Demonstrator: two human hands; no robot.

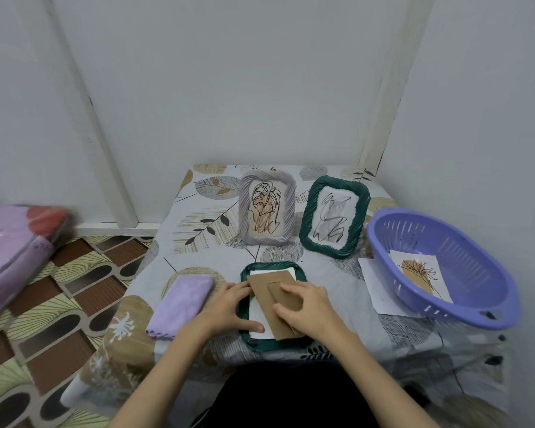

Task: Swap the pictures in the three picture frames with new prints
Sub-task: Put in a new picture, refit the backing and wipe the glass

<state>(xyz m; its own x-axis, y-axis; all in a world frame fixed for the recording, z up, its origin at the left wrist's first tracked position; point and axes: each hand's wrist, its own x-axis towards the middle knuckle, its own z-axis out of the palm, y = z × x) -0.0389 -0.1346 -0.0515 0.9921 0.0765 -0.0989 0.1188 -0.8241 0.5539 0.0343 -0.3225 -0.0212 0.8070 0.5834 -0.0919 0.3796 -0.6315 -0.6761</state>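
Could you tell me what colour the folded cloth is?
The folded cloth is light purple, seen in the head view.

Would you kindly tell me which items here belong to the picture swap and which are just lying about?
Job: face-down green frame, cardboard backing, grey frame, standing green frame, prints in the basket.
Lying about: purple cloth, pink bundle.

Bare forearms, no sleeves; black garment (291, 393) across lap.
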